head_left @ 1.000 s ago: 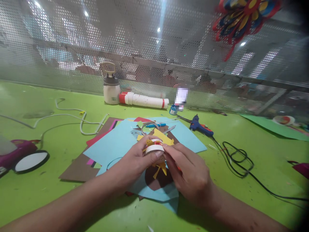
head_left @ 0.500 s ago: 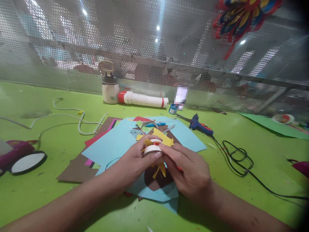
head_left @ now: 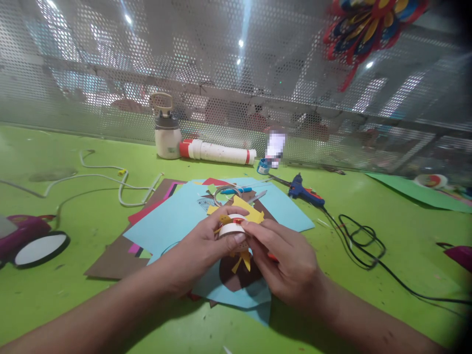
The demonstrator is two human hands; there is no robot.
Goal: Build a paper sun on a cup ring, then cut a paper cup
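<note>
My left hand [head_left: 206, 246] is closed around a small round white craft piece [head_left: 232, 227], its thumb along the near side and its fingers over the far side. A red bit shows in the top of the piece, and yellow paper parts stick out at its upper left and below. My right hand [head_left: 287, 260] pinches the piece from the right, fingertips at the red bit. Under the right fingers peeks something red, mostly hidden. Just beneath the hands lie light blue paper [head_left: 173, 211] and a dark brown round shape [head_left: 236, 278].
Beyond the hands are a blue pen [head_left: 241, 190] and a roll of tape [head_left: 221, 199]. A blue glue gun [head_left: 306, 191] with a black cord lies right. Behind stand a white spray bottle [head_left: 168, 140] and a blue jar [head_left: 263, 167]. A round mirror-like disc [head_left: 42, 249] lies left.
Both hands hold the craft piece in nearly the same pose. The whole view has shifted very slightly; my right fingertips have barely moved at the red bit.
</note>
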